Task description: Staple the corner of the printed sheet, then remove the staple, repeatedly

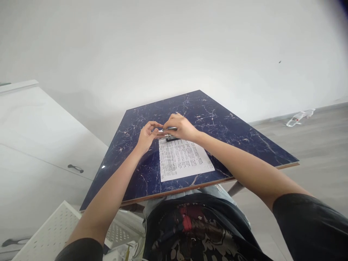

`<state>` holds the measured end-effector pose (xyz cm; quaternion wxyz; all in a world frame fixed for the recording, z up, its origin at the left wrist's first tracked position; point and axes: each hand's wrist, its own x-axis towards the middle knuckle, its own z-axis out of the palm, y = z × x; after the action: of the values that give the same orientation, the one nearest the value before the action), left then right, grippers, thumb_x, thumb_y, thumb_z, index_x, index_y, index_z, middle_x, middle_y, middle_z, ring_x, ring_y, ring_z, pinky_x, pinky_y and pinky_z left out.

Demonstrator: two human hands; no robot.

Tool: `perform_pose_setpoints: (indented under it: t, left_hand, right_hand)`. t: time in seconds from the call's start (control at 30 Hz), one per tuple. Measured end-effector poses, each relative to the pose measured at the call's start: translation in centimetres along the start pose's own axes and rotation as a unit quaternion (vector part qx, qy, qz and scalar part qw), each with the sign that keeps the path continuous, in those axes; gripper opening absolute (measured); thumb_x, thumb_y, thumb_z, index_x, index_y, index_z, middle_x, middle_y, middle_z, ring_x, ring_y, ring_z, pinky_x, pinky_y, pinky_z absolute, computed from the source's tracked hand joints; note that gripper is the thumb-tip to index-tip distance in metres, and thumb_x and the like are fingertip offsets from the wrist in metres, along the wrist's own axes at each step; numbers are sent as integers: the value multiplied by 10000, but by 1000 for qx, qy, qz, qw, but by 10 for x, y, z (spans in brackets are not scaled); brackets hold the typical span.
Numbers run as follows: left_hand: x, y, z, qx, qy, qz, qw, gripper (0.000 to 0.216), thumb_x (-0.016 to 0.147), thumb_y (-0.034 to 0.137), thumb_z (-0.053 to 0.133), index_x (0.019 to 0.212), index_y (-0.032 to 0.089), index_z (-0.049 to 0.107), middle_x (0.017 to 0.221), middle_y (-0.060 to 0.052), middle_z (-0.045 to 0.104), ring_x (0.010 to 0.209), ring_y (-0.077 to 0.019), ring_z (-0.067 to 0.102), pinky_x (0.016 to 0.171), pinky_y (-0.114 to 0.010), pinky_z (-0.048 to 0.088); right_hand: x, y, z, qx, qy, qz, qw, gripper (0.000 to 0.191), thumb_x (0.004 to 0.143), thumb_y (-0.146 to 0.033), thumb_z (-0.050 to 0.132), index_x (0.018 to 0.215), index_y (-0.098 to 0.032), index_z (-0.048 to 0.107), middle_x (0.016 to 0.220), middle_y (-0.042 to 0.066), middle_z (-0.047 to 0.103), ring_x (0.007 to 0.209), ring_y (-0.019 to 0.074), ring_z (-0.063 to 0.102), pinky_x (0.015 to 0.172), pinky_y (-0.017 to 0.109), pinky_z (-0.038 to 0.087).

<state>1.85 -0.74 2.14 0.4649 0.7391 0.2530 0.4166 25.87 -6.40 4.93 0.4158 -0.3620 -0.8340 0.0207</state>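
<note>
A printed paper sheet (182,159) lies on a dark blue marbled tabletop (223,127). At its far edge sits a small dark object with a metal part, perhaps a stapler (170,137), partly hidden by my hands. My right hand (181,127) is curled over it, fingers closed round its silvery top. My left hand (148,135) is just to the left, with fingertips pinched at the same object's end.
A white cabinet (40,145) with a dark handle (75,168) stands at the left. A white perforated panel (54,232) lies low at the left by my lap. A crushed plastic bottle (299,117) lies on the grey floor at the right, by the white wall.
</note>
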Motion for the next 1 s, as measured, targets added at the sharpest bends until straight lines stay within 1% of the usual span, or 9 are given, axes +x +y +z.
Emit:
perform_pose_setpoints:
  t: [0.1, 0.17, 0.3, 0.37, 0.47, 0.57, 0.7, 0.87, 1.0]
  left_hand:
    - [6, -19, -31, 233, 54, -7, 971, 370, 1035, 587, 574, 1080, 226, 641, 960, -70, 739, 809, -228, 779, 843, -402, 647]
    - [11, -33, -55, 311, 76, -21, 947, 306, 991, 512, 631, 1005, 212, 686, 912, -89, 741, 887, -272, 770, 947, -457, 619]
    - [21, -55, -85, 386, 98, -44, 916, 324, 971, 426, 635, 1167, 184, 724, 1366, -192, 696, 1382, -352, 616, 1246, -542, 410]
    - [23, -62, -88, 416, 72, -66, 904, 397, 973, 380, 640, 1308, 175, 697, 1587, -203, 564, 1549, -366, 462, 1308, -567, 309]
    - [23, -68, -86, 454, 27, -102, 885, 446, 1013, 342, 592, 1425, 184, 656, 1681, -188, 480, 1607, -404, 376, 1308, -659, 253]
    - [22, -67, -83, 487, 5, -107, 867, 426, 1050, 322, 531, 1438, 202, 658, 1642, -164, 536, 1568, -390, 438, 1297, -649, 294]
    - [21, -60, -82, 516, 12, -78, 853, 453, 1020, 181, 488, 1433, 199, 673, 1496, -156, 637, 1393, -328, 606, 1240, -499, 436]
    - [23, -54, -82, 519, 27, -65, 852, 327, 938, 95, 543, 1093, 183, 816, 1149, -158, 719, 1111, -324, 717, 1084, -461, 549]
    - [21, -45, -80, 497, 45, -53, 865, 175, 863, 79, 638, 896, 183, 775, 1136, -151, 723, 1018, -316, 734, 1026, -479, 563]
  right_hand:
    - [-7, 43, -23, -26, 70, 123, 990, 107, 922, -331, 738, 912, -231, 775, 999, 78, 786, 982, 282, 651, 946, 474, 502]
    - [-19, 78, -42, -94, 81, 229, 966, 83, 867, -288, 752, 855, -213, 786, 929, 88, 782, 987, 299, 660, 953, 471, 503]
    - [-48, 131, -68, -162, 130, 364, 908, 181, 895, -337, 715, 901, -183, 810, 846, 126, 749, 936, 336, 679, 964, 517, 524]
    - [-57, 146, -71, -177, 150, 385, 893, 239, 951, -371, 663, 971, -186, 813, 895, 144, 751, 983, 350, 684, 1024, 548, 514]
    - [-63, 158, -64, -177, 130, 408, 886, 182, 890, -382, 759, 867, -207, 806, 922, 154, 758, 1053, 377, 683, 1024, 548, 540]
    - [-65, 165, -54, -164, 96, 421, 887, 177, 781, -364, 862, 730, -216, 781, 867, 142, 758, 1045, 382, 685, 951, 521, 582]
    - [-66, 168, -52, -163, 106, 418, 888, 166, 796, -373, 850, 839, -216, 819, 910, 126, 779, 1052, 363, 692, 960, 494, 581]
    - [-66, 165, -56, -170, 143, 411, 884, 239, 932, -357, 676, 936, -176, 832, 921, 155, 782, 1044, 362, 692, 995, 506, 550]
    - [-62, 161, -54, -169, 136, 397, 892, 221, 903, -330, 670, 888, -173, 825, 893, 156, 780, 1029, 368, 684, 988, 516, 544]
